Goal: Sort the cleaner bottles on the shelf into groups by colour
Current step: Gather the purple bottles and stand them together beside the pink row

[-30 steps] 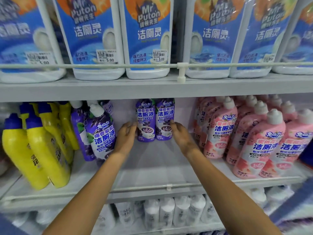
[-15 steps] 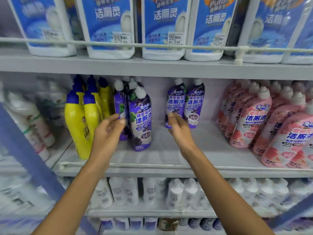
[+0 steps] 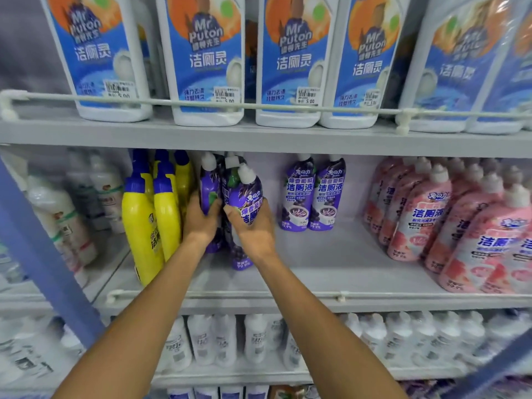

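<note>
On the middle shelf [image 3: 302,272] a cluster of purple cleaner bottles stands beside the yellow bottles [image 3: 144,226]. My left hand [image 3: 201,220] grips the rear purple bottle [image 3: 207,188] of that cluster. My right hand [image 3: 254,231] grips the front purple bottle [image 3: 247,191], which leans a little to the left. Two more purple bottles [image 3: 312,194] stand apart at the back middle of the shelf. Several pink bottles [image 3: 449,220] fill the right end.
Large blue-and-white bottles [image 3: 290,59] line the upper shelf behind a white rail [image 3: 259,106]. White bottles [image 3: 230,341] fill the shelf below. A blue upright post [image 3: 43,254] crosses the left side, with white bottles [image 3: 66,214] behind it.
Both hands have left the two purple bottles at the back and moved left to the purple cluster by the yellow bottles, where each now grips a bottle. The view has shifted left.
</note>
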Demonstrator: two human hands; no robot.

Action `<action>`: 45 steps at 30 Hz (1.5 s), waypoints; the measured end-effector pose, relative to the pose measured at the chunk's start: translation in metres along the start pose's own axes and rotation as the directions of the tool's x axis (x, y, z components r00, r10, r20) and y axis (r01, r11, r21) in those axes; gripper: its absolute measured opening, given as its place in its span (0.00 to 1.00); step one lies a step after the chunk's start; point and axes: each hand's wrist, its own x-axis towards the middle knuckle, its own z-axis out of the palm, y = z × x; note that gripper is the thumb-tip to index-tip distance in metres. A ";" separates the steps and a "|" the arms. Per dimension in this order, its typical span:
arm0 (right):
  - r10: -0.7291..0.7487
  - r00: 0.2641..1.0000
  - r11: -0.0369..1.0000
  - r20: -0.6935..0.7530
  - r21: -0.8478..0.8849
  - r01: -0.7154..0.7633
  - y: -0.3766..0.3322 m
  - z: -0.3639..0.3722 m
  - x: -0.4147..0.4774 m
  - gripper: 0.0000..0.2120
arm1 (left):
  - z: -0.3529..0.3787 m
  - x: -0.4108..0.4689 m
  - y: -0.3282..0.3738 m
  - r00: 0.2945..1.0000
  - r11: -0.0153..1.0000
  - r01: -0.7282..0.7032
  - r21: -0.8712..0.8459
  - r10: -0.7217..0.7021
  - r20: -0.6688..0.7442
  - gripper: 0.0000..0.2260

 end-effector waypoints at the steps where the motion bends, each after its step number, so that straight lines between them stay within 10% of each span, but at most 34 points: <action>1: -0.007 1.000 1.000 0.006 -0.019 0.007 -0.002 -0.004 -0.001 0.31 | -0.001 -0.002 0.000 1.000 1.000 -0.003 0.005 0.003 0.003 0.17; 12: -0.095 0.995 0.993 0.043 -0.059 0.097 0.009 -0.056 -0.017 0.25 | -0.020 -0.069 -0.003 0.985 0.995 -0.064 -0.071 0.075 0.152 0.23; 23: -0.019 0.975 0.990 -0.219 -0.141 -0.012 0.013 -0.135 -0.005 0.33 | 0.026 -0.085 0.018 0.874 0.974 -0.031 -0.222 0.135 0.468 0.18; 32: 0.054 0.995 0.998 0.089 -0.042 -0.051 0.036 -0.195 0.001 0.26 | 0.048 -0.075 0.022 0.842 0.972 0.096 -0.215 0.036 0.538 0.09; 45: -0.131 0.987 0.983 -0.090 -0.143 0.117 0.080 -0.226 0.043 0.23 | 0.121 -0.051 0.019 0.906 0.935 0.095 -0.342 0.061 0.418 0.06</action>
